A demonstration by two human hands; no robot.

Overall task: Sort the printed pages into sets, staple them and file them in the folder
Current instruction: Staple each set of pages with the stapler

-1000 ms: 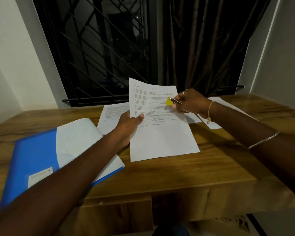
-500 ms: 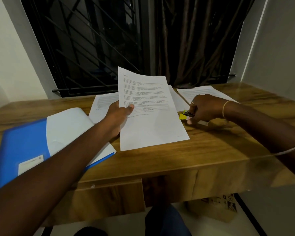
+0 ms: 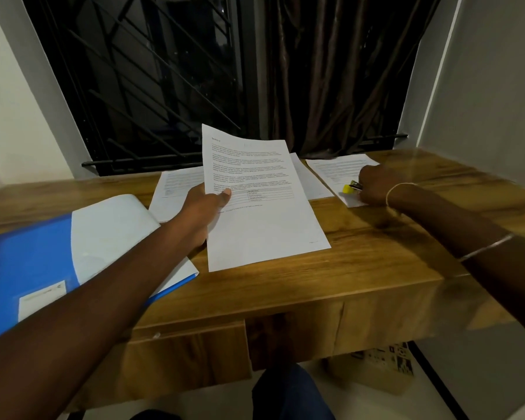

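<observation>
The right hand (image 3: 376,184) has swung away from the top corner of the held pages and now sits low at the far right of the table (image 3: 361,268), carrying the yellow stapler (image 3: 350,188) with it. The view has also tipped down, bringing the table's front edge into frame. The hand lies knuckles up on a printed sheet (image 3: 337,168) near the far right corner, its fingers curled round the back of the stapler, whose yellow tip pokes out to the left. The hand is slightly blurred. A thin bangle (image 3: 399,189) circles the wrist.

The left hand (image 3: 205,204) reaches forward on a straight arm to the middle of the table and grips the set of pages (image 3: 267,216) at its left edge, thumb on top and fingers underneath. The set tilts up off the wood, top edge raised toward the window bars (image 3: 140,86), bottom edge close to the table.

Two more printed sheets lie flat behind it: one (image 3: 176,186) partly under the left hand, another (image 3: 311,183) between the held set and the right hand. The blue folder (image 3: 34,256) lies open at the left front of the table, under the left forearm.
</observation>
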